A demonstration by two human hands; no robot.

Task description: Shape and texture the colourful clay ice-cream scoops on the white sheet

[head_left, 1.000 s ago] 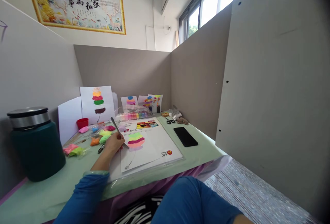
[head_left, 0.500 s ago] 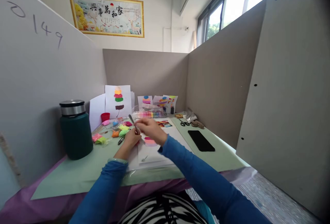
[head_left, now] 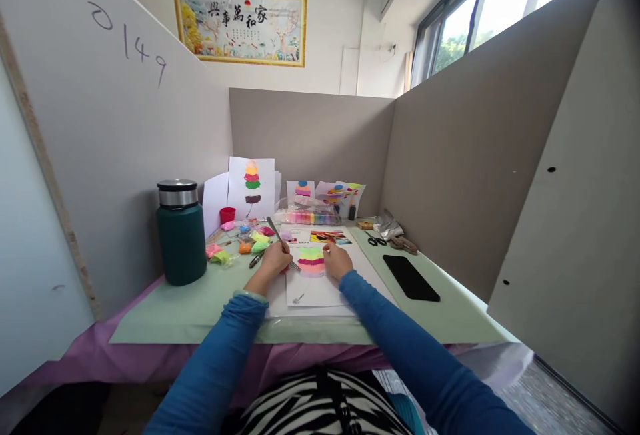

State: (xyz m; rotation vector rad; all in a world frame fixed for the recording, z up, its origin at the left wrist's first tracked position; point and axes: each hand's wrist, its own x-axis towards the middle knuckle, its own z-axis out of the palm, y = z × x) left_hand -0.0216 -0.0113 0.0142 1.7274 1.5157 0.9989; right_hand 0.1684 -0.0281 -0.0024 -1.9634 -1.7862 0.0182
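Note:
My left hand is closed round a pair of metal tweezers, their tips pointing down beside the coloured layers. A sheet of white paper lies below both hands. Its coloured picture has a light green band on top, then dark pink and pale pink. At the right edge of these bands, my right hand has its fingertips pinched together. Whatever is between them is too small to make out. Behind the hands lies a printed colour picture, partly covered by the right fingers.
Bags of coloured clay and a red cup are at the left. A green bottle stands further left. On the right are a black phone and scissors. Grey partitions enclose the table.
My right hand has moved away from the left hand and down to the picture's right side, uncovering the green band. The tweezers stay in my left hand. The view has turned left.

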